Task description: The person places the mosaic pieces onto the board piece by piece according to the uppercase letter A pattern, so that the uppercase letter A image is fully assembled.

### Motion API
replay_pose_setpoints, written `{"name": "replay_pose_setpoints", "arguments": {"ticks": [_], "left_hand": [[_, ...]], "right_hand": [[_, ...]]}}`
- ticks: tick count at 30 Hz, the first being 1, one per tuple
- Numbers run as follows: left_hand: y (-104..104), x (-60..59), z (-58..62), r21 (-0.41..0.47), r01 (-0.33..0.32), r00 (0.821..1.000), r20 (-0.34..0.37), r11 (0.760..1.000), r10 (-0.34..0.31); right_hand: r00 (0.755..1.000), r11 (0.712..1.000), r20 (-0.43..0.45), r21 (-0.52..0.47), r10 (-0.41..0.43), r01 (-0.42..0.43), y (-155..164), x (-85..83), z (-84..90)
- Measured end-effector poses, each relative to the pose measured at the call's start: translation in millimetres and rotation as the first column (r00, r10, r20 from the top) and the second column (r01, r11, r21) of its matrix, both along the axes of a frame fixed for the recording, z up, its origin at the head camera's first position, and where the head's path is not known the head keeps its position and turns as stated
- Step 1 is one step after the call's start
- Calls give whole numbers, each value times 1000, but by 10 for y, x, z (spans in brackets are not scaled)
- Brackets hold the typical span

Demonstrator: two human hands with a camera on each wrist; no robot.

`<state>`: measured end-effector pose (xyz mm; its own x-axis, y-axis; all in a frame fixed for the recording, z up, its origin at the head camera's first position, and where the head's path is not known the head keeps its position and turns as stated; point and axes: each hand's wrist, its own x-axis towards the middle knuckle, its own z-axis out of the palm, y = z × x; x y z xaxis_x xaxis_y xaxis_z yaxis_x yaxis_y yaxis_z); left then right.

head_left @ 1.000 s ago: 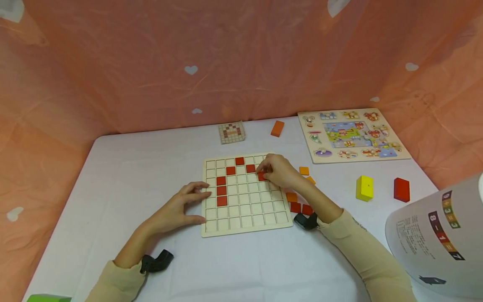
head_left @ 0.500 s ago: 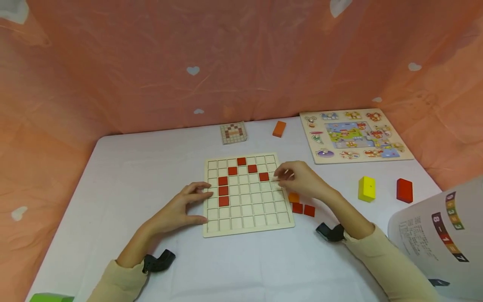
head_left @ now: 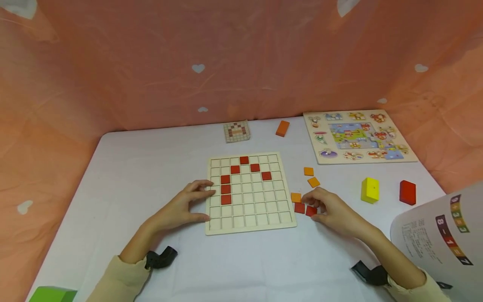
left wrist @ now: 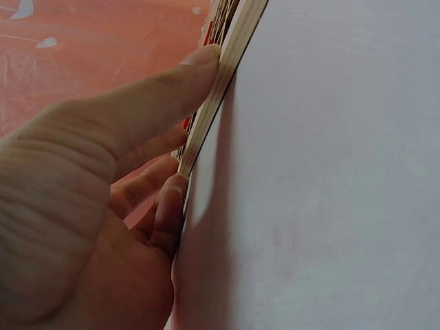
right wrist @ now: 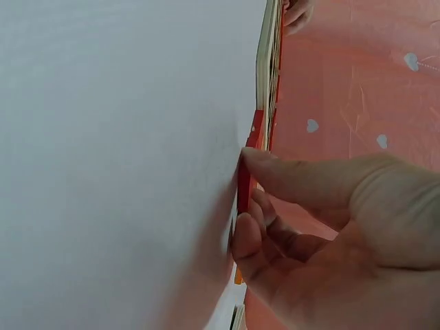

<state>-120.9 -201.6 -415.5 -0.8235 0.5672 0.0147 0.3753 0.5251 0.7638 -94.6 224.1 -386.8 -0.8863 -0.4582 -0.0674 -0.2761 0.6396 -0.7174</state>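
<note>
A pale wooden grid board (head_left: 249, 218) lies on the white table, with several red tiles set in its squares, among them a red tile (head_left: 266, 175) at the right. My left hand (head_left: 186, 203) rests against the board's left edge, thumb and fingertips spread along it, as the left wrist view also shows. Right of the board, my right hand (head_left: 333, 209) pinches a loose red tile (head_left: 311, 211) between thumb and fingers. In the right wrist view, the thumb is at one end of that red tile (right wrist: 245, 184). Another red tile (head_left: 299, 208) lies beside it.
Orange tiles (head_left: 308, 171) lie beside the board. A pattern card (head_left: 237, 131) and an orange block (head_left: 282, 128) are at the back. Rightward stand a picture puzzle (head_left: 322, 159), a yellow block (head_left: 370, 190), a red block (head_left: 408, 192) and a white tub (head_left: 419, 235). A green block (head_left: 53, 294) sits front left.
My right hand has let go of the red tile on the board's right side and moved right and nearer to the loose red tile. The left hand stays at the board's edge.
</note>
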Motion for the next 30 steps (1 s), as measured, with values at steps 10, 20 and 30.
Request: {"name": "replay_pose_setpoints", "arguments": {"ticks": [10,20,30], "left_hand": [[9,-3,-1,0,7,1000,2,1000,-7],[-4,-2,8,-10,-5,1000,3,1000,5],[-8,-6,-17,-3,-3,1000,7,1000,3]], "right_hand": [[1000,1000,11,1,-8,8,19,-38,28],[1000,989,15,-143,-22,24,-329,-516,87],[998,989,5,-131,70,-69,-752,-813,88]]}}
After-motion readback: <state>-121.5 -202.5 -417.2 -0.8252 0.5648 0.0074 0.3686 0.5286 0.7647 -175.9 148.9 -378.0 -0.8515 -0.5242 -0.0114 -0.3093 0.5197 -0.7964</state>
